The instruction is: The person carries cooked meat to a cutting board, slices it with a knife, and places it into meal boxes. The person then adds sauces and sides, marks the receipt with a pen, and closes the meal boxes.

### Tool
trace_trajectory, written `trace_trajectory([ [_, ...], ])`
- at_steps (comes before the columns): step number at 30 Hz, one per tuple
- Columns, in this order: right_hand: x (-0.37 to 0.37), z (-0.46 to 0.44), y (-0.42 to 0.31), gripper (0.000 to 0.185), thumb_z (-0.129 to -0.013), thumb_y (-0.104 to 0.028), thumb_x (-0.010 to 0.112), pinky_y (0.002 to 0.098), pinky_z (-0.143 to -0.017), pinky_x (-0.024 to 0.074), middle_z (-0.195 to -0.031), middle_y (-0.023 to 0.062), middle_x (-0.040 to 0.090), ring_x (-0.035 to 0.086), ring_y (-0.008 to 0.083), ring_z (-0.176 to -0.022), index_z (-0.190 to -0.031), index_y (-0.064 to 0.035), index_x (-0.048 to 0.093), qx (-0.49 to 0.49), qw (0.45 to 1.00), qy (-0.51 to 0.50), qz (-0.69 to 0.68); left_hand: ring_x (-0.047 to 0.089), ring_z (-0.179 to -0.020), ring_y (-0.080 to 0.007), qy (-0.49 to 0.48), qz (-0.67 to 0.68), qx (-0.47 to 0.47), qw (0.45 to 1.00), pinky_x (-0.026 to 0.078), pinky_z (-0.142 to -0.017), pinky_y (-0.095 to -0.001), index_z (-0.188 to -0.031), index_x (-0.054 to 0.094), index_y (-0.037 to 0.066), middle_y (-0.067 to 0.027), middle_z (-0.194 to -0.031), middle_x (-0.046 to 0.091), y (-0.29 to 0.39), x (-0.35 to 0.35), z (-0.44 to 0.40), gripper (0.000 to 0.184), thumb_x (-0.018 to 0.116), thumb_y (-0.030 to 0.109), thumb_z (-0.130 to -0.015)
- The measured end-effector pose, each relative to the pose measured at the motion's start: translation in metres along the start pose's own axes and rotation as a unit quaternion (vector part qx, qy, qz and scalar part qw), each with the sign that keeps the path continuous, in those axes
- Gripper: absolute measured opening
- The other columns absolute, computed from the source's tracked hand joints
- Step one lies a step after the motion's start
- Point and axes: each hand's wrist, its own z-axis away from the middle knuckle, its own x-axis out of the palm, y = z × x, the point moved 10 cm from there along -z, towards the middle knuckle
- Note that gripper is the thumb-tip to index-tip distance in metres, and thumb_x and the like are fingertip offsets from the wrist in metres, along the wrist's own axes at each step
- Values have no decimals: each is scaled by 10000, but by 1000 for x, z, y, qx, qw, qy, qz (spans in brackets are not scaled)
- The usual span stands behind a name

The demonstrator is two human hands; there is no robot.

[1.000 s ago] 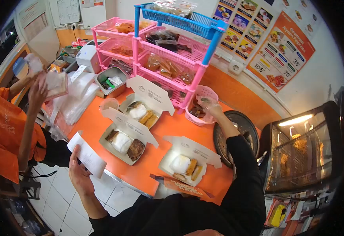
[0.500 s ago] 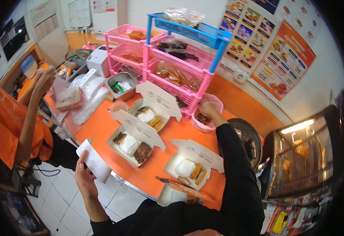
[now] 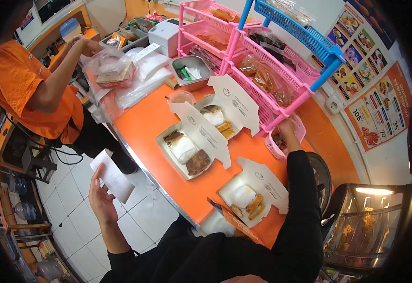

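My left hand (image 3: 103,195) holds a white paper slip (image 3: 113,178) between thumb and fingers, left of the orange table (image 3: 142,123). My right hand (image 3: 287,128) reaches into a pink basket (image 3: 298,137) of dark packets; its fingers are hidden inside. Three open white boxes stand on the table: one (image 3: 169,150) with rice and a brown patty (image 3: 198,162), one (image 3: 244,104) behind it, and one (image 3: 276,194) nearer me, both with rice and golden pieces. Part of another box shows at the table's front edge, under an orange printed flap (image 3: 236,221).
Pink and blue shelves (image 3: 281,111) hold bagged food. A metal tin (image 3: 191,75) and a printer (image 3: 164,37) stand to their left. A co-worker in orange (image 3: 31,89) handles plastic bags. At right are a round black pan (image 3: 320,174) and a lit glass case (image 3: 364,231).
The view has turned, shifting the scene. My right hand has gone deeper into the pink basket. My left hand still holds the slip. The co-worker's hands have moved to the plastic bag.
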Motion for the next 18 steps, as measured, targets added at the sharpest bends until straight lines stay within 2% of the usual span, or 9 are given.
trace_trajectory([
  [1,-11,-1,-13,242,-790,-85,622,387,-737,497,-866,154,653,634,260,-811,-1022,-18,618,-44,998,29,-37,477,-1210,-279,-6,3,5,1000,476,-893,-376,-1362,432,-6,-148,-1406,401,3,4,2,614,411,413,-914],
  [4,-86,47,-120,253,-815,-106,639,400,-725,493,-853,128,635,621,274,-781,-1043,-10,586,204,971,-12,127,464,-1229,-290,-34,19,8,999,466,-916,-385,-1357,425,-27,-156,-1401,406,7,16,5,614,406,404,-920],
  [7,-142,101,-169,256,-801,-143,695,399,-698,494,-845,129,626,617,271,-757,-1008,-29,596,-3,994,94,64,465,-1232,-296,-61,22,10,998,462,-926,-382,-1354,426,-34,-163,-1396,413,4,33,8,607,405,396,-927],
  [9,-147,157,-219,263,-789,-150,730,380,-673,503,-833,142,621,612,266,-732,-990,-42,599,154,978,46,-133,539,-1150,-275,-80,29,15,996,523,-831,-363,-1339,451,-27,-167,-1361,457,-4,48,6,579,411,383,-931],
  [10,-152,181,-256,278,-772,-138,744,371,-669,513,-842,151,622,618,257,-732,-988,-41,598,7,999,30,-37,576,-1108,-264,-93,32,15,995,553,-784,-353,-1331,464,-23,-169,-1343,478,-9,57,7,566,414,377,-934],
  [11,-149,206,-291,294,-755,-126,758,362,-664,524,-850,160,623,625,249,-733,-986,-40,596,-138,989,9,60,578,-1107,-262,-120,42,5,992,553,-784,-354,-1329,464,-26,-167,-1339,483,-11,71,9,562,419,371,-934],
  [13,-121,245,-314,309,-784,-187,725,388,-732,531,-886,156,634,641,276,-796,-1018,-28,601,-259,955,-50,137,580,-1104,-258,-173,60,-9,983,552,-785,-356,-1327,463,-32,-164,-1331,491,-12,101,17,554,429,359,-936],
  [16,-106,259,-298,330,-765,-198,711,430,-767,498,-977,172,620,614,316,-886,-1029,-33,602,-120,959,-103,235,587,-1086,-235,-239,69,-8,968,574,-751,-350,-1318,462,-49,-160,-1324,497,-9,126,30,531,442,325,-941],
  [18,-99,262,-284,345,-752,-205,701,458,-791,476,-1037,183,612,596,343,-947,-1037,-37,602,-36,946,-142,290,592,-1070,-223,-245,81,8,966,585,-745,-341,-1311,464,-59,-159,-1315,501,1,135,41,524,440,315,-944],
])
